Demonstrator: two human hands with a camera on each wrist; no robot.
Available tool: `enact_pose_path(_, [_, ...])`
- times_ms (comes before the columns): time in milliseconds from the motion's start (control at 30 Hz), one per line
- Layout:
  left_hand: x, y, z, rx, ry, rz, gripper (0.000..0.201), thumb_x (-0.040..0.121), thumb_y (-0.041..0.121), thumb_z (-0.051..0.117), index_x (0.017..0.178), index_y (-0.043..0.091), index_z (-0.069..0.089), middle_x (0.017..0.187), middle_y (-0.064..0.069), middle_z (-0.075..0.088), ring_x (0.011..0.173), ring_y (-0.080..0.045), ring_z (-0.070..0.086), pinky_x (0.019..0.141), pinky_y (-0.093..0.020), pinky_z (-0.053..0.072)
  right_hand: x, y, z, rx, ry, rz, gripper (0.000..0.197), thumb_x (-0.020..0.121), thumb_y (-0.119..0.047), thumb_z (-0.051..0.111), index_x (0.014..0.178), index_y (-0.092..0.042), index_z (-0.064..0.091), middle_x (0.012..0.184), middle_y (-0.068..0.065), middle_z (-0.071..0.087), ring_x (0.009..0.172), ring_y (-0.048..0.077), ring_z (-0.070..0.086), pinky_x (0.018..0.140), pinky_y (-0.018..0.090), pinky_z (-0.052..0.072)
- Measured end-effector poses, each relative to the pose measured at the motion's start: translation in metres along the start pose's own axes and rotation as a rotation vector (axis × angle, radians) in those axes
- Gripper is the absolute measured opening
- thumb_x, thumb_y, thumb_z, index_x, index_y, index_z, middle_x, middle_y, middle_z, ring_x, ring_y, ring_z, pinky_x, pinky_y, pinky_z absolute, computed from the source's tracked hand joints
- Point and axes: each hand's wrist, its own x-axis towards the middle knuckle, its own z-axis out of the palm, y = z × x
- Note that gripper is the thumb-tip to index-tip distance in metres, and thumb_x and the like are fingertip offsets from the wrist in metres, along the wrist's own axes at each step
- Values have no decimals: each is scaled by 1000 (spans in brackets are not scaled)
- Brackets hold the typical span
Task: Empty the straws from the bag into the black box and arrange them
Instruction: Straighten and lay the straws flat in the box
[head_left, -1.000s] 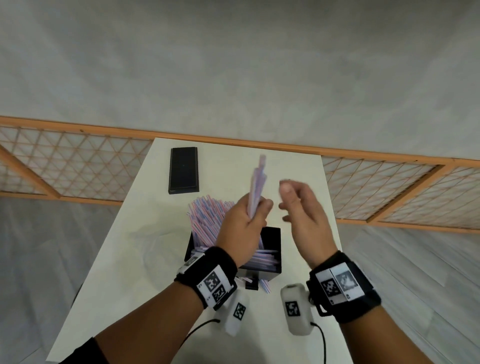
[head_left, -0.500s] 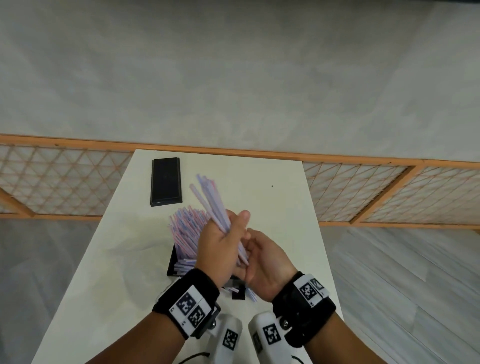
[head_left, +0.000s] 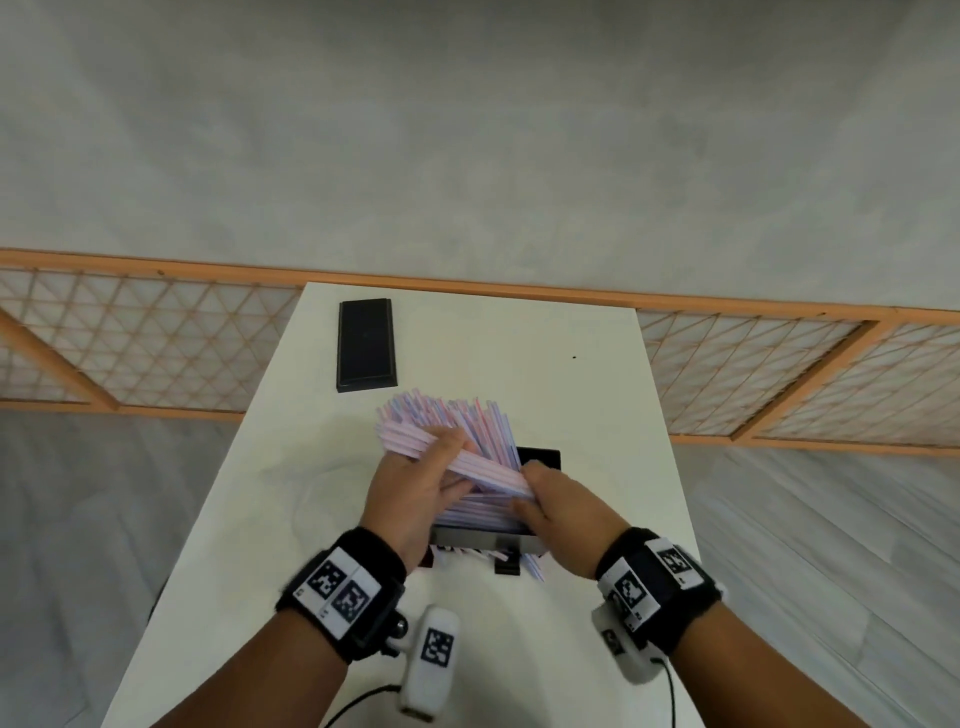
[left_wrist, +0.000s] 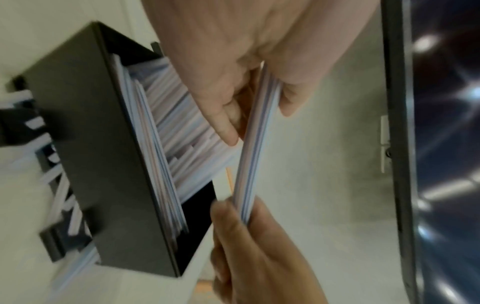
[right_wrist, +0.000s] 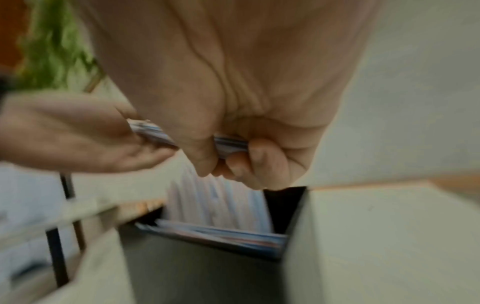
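While a small bundle of straws (head_left: 483, 470) is held at both ends above the black box (head_left: 540, 460), the step in hand is judged to be laying it flat among those already inside. The left hand (head_left: 415, 493) is curled round the bundle's far end, and the right hand (head_left: 558, 512) is clenched on the near end, as shown from the right wrist. The box is set on the white bench (head_left: 571, 395) near its middle, a little toward the front edge, with many straws fanned out over its far rim. To be done well, the bundle is best kept level, lined up with the box's long walls and lowered before either grasp is eased. A few loose straws (head_left: 532, 564) are seen on the bench against the box's near wall. Open room is left toward the right edge; a flat black lid (head_left: 365, 343) is kept near the far left corner, well apart.
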Motion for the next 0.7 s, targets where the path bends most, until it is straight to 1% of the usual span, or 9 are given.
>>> enact_pose_path(67, [8, 1, -19, 22, 79, -42, 32, 98, 18, 69, 122, 0, 56, 114, -21, 72, 101, -32, 74, 90, -44, 62, 5, 12, -1, -140, -12, 59, 11, 103, -29, 47, 100, -20, 41, 97, 8, 54, 77, 28, 53, 70, 35, 42])
enact_pose_path(133, [13, -1, -37, 133, 135, -80, 38, 96, 17, 73, 127, 8, 53, 115, -19, 70, 93, -28, 75, 87, -44, 63, 12, 20, 0, -228, -34, 117, 13, 102, -31, 44, 107, -18, 42, 103, 10, 54, 80, 29, 55, 71, 35, 43])
enact_pose_path(200, [14, -6, -52, 435, 160, -50, 39, 92, 23, 76, 124, 15, 55, 112, -11, 70, 90, -23, 75, 87, -43, 63, 19, 25, 4, -303, -63, 155, 18, 102, -30, 43, 114, -17, 42, 109, 11, 53, 86, 32, 57, 74, 36, 44])
enact_pose_path(267, [13, -11, -63, 866, 122, 21, 33, 89, 34, 76, 113, 20, 57, 106, -1, 68, 90, -16, 69, 79, -34, 58, 24, 25, 8, -368, -82, 150, 22, 101, -30, 45, 118, -15, 44, 114, 12, 53, 96, 34, 58, 76, 36, 44])
enact_pose_path(333, [10, -17, -69, 1090, 98, 84, 30, 89, 40, 75, 106, 23, 56, 103, 4, 61, 91, -16, 63, 77, -32, 53, 25, 22, 13, -433, -89, 130, 28, 99, -35, 50, 118, -15, 48, 114, 10, 54, 104, 33, 56, 81, 38, 46])
enact_pose_path(433, [10, -26, -74, 1193, 134, 197, 32, 87, 41, 75, 107, 27, 54, 106, 5, 53, 95, -19, 60, 83, -38, 55, 25, 17, 16, -568, -14, 87, 32, 94, -41, 57, 115, -17, 54, 113, 5, 56, 106, 29, 54, 83, 39, 48])
enact_pose_path(500, [8, -30, -72, 1253, 109, 238, 39, 88, 38, 75, 118, 25, 54, 114, 5, 50, 105, -22, 57, 91, -39, 54, 25, 16, 19, -574, 50, 41, 28, 94, -39, 56, 114, -19, 59, 111, 4, 59, 104, 28, 54, 81, 38, 49])
enact_pose_path(567, [6, -33, -69, 1318, 82, 259, 50, 91, 39, 73, 132, 21, 52, 125, 3, 49, 118, -22, 50, 99, -34, 49, 26, 15, 25, -575, 48, -16, 26, 96, -39, 54, 111, -19, 62, 110, 4, 61, 103, 27, 56, 81, 37, 50])
enact_pose_path(700, [2, -37, -64, 1542, -116, 483, 64, 90, 55, 66, 139, 17, 53, 137, 1, 52, 125, -21, 48, 108, -35, 41, 27, 17, 43, -655, 51, -81, 24, 100, -37, 49, 102, -23, 68, 103, 1, 66, 95, 29, 64, 78, 36, 42])
